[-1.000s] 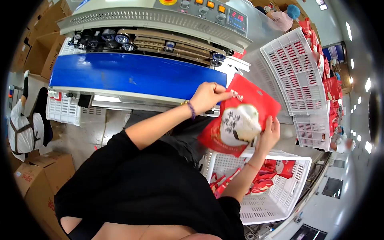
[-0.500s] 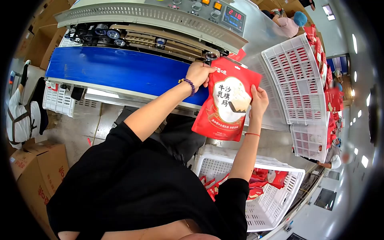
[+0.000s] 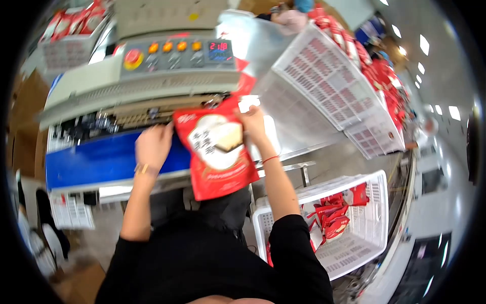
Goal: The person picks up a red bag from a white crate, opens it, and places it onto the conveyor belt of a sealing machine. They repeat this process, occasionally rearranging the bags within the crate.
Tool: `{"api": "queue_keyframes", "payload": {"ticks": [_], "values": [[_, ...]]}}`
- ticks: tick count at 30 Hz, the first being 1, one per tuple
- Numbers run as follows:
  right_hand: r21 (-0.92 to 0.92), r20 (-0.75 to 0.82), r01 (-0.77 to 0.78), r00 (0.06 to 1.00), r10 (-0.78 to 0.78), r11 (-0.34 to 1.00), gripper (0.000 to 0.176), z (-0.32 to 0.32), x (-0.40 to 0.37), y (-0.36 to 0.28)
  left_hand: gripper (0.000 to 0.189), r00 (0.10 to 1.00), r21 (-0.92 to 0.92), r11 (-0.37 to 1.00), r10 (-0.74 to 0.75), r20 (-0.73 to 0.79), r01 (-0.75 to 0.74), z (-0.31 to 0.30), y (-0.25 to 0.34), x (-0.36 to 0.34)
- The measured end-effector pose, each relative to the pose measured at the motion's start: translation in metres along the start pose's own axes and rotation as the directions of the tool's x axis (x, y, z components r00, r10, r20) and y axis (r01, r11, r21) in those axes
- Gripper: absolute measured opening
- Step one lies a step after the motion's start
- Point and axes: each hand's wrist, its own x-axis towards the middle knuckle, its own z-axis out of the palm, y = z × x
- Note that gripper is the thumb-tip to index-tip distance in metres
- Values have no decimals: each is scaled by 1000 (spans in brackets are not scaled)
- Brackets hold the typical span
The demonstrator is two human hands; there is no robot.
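A red snack bag (image 3: 215,152) with a white label panel and dark lettering hangs tilted in front of the sealing machine (image 3: 177,81). My right hand (image 3: 253,126) grips the bag's right edge near the top. At the upper left corner of the bag is my left hand (image 3: 153,147), its fingers closed against that edge; motion blurs the fingertips. The blue conveyor belt (image 3: 91,164) of the machine runs below and left of my left hand. Behind the bag's top, another red package (image 3: 245,81) is partly visible at the machine's right end.
A white crate (image 3: 324,81) with red bags leans on the metal table (image 3: 298,119) at right. Below right stands a white basket (image 3: 372,218) holding several red bags. Another filled crate (image 3: 71,53) is at back left. A person in a pink top (image 3: 291,21) is at the back.
The view has turned and shifted, bringing more of the control panel into sight. The bag now sits further left in view, still between both hands, with the left hand lower on its edge.
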Motion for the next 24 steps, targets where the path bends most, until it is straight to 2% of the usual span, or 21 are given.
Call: {"api": "queue_keyframes", "payload": {"ticks": [1,2,3,4,5,6,7,8,9,10,11,12,14,15,16,17,18,19,21,22,24], "values": [[20,29,4,1000,-5,1000,36,7,6,15,41,998,-12,998,69,-12,-69,-29,2,-15],[38,70,1,998,-4,999,35,12,5,22,37,995,-214,977,30,96,-8,-60,9,-31],[93,75,-68,995,61,993,32,14,-9,4,37,966,-339,937,0,260,91,-80,4,-53],[146,92,-142,987,129,979,30,19,-29,-22,38,820,-435,837,-29,571,333,-113,9,-70],[157,79,-109,992,98,982,24,16,-42,-32,37,581,-358,724,-73,810,590,-126,-7,-92],[141,58,-45,998,37,989,23,9,-55,-32,38,447,-273,686,-86,890,675,-128,-22,-114],[143,28,18,999,-22,990,22,0,-70,-28,37,351,-191,712,-83,933,676,-127,-39,-136],[149,28,25,999,-30,988,22,-10,-91,-32,35,348,-80,786,-178,920,613,-125,-44,-153],[59,-1,-49,999,49,997,21,-18,-117,-44,39,426,0,871,-240,873,492,-121,-55,-174],[123,-1,-31,1000,31,992,19,-25,-138,-39,45,635,255,967,-187,750,-17,-86,-103,-229],[100,8,-77,997,76,992,19,-36,-160,-33,48,572,430,902,-367,734,26,-70,-117,-253],[40,-34,-104,994,105,994,20,-42,-181,-29,51,536,469,878,-442,719,94,-54,-131,-274],[-97,-129,-80,989,67,992,20,-55,-217,-10,52,538,338,917,-398,743,211,-33,-136,-285],[-152,-174,-84,983,57,985,20,-61,-231,2,53,455,400,889,-457,764,222,-36,-120,-267],[-158,-142,-81,988,58,984,20,-68,-243,14,54,370,459,859,-511,776,226,-38,-105,-246],[-289,-168,-87,985,39,953,21,-73,-254,23,54,366,467,848,-530,765,250,-31,-114,-246],[-412,-195,-94,981,14,906,21,-75,-263,29,55,337,396,914,-401,852,88,-17,-126,-247],[-413,-173,-85,985,14,907,21,-75,-271,35,57,282,299,951,-268,921,-72,-8,-137,-248],[-438,-149,-211,976,161,874,20,-71,-280,45,59,195,247,954,-213,957,-169,-19,-124,-221],[-441,-125,-200,979,160,875,20,-70,-283,54,60,148,214,954,-185,971,-211,-17,-124,-215],[-715,-54,-101,995,89,691,22,-67,-286,67,62,133,207,956,-182,974,-206,-20,-118,-201]]}}
